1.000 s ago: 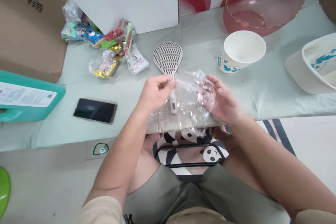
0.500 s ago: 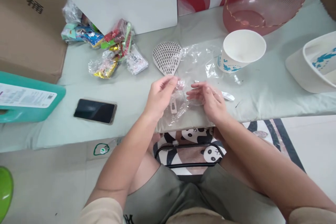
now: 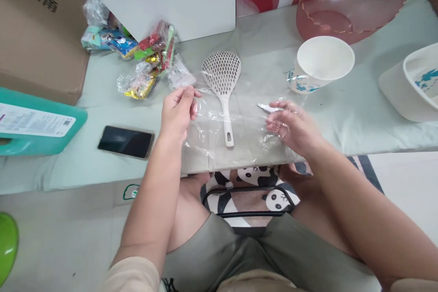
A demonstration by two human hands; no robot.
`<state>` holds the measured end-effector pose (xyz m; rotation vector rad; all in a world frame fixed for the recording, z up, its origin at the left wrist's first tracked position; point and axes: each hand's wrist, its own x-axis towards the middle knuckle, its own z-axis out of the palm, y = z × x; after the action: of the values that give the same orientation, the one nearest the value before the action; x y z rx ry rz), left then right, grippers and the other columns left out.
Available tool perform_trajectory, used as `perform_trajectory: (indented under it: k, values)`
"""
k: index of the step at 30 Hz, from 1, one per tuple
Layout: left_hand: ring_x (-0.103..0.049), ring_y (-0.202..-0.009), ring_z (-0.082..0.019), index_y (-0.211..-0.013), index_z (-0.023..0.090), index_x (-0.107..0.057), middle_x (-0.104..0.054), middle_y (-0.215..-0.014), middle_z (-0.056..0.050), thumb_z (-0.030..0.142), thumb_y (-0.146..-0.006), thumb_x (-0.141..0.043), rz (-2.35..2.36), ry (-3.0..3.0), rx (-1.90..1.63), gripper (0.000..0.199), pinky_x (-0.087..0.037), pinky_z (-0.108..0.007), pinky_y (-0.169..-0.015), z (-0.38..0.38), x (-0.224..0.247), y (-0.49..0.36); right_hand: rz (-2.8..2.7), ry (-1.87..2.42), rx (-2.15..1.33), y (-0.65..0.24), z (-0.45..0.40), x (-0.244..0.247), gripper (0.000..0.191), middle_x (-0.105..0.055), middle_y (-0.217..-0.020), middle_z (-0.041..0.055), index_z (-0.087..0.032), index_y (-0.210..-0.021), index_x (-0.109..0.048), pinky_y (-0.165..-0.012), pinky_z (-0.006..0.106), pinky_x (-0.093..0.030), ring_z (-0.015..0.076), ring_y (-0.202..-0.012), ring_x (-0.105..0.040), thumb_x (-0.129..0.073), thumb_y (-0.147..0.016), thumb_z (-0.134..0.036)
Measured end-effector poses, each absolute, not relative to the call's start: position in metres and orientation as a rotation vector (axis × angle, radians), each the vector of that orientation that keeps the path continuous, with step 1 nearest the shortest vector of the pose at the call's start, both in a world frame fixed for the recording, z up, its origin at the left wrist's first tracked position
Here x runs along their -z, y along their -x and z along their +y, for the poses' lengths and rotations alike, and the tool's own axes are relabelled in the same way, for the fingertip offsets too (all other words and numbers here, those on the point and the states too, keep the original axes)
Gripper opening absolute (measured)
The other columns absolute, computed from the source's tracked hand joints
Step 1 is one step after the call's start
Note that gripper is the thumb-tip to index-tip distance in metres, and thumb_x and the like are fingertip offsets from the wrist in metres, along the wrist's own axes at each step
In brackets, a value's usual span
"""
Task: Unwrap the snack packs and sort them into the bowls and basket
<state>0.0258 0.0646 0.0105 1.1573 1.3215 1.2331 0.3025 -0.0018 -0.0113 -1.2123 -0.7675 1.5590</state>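
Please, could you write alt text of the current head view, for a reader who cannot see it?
A person's left hand pinches clear plastic film that reaches the right hand, over a white perforated skimmer on a cloth-covered table. A phone and wrapped packets lie left of the skimmer; a paper cup stands to its right.

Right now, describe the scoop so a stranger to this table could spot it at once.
On the draped table, look between the left hand and right hand, where clear plastic spreads. There lies a pale scoop, handle toward the near edge. Its head, full of holes, sets it apart from the phone and paper cup.
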Motion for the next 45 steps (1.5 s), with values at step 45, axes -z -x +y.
perform_trajectory:
  k: [45]
  values:
    - [-0.073,-0.063,-0.012,-0.106,0.028,-0.063,-0.069,-0.115,0.0,0.013,-0.059,-0.082,1.255,-1.275,-0.999,0.053,-0.048,-0.018,-0.047,0.068,0.001,0.006,-1.22,1.489,-1.345,-0.321,-0.005,0.016,0.047,-0.068,-0.111,0.0059,-0.025,-0.117,-0.062,-0.059,0.031,-0.051,0.0139,-0.066,-0.06,-0.078,-0.075,-0.038]
